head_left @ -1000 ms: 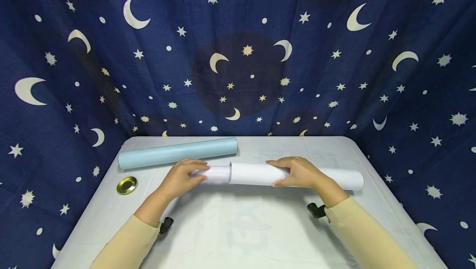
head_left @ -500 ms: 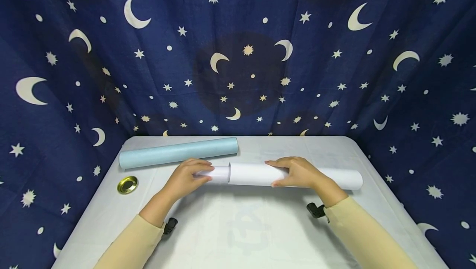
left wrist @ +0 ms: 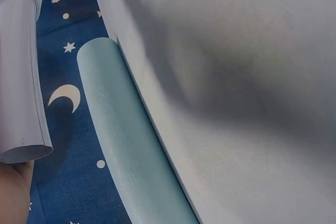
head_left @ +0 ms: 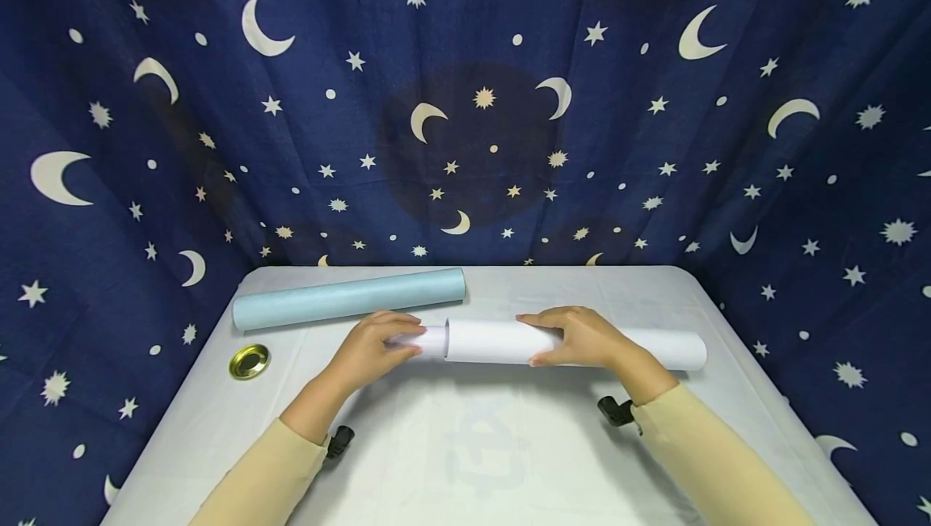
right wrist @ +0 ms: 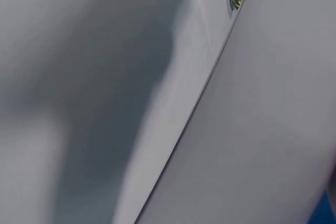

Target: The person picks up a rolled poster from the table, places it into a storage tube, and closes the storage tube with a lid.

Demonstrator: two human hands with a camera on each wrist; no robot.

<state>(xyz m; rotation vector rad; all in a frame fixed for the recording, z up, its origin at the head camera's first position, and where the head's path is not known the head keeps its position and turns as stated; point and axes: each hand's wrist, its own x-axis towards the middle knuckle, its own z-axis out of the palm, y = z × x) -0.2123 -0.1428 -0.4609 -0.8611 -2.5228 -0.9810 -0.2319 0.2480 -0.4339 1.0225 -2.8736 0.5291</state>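
Note:
In the head view my left hand (head_left: 371, 348) pinches the left end of a narrower white paper roll (head_left: 434, 342), thumb in front and fingers behind. The roll's other end is hidden inside a wider white paper roll (head_left: 487, 340). My right hand (head_left: 585, 338) grips that wider roll around its middle, which lies sideways over the table. The left wrist view shows the open end of the narrower roll (left wrist: 18, 77) by my hand (left wrist: 13, 198). White paper of the wider roll (right wrist: 252, 103) fills much of the right wrist view.
A light blue tube (head_left: 349, 300) lies at the back left of the white table (head_left: 407, 461); its gold end (right wrist: 237, 3) shows in the right wrist view. A round gold lid (head_left: 250, 362) rests left of my left hand. A starry blue curtain (head_left: 364, 130) surrounds the table.
My left hand has moved right, sliding the narrower roll further into the wider one, so less of it shows. My right hand and the wider roll have shifted very slightly left.

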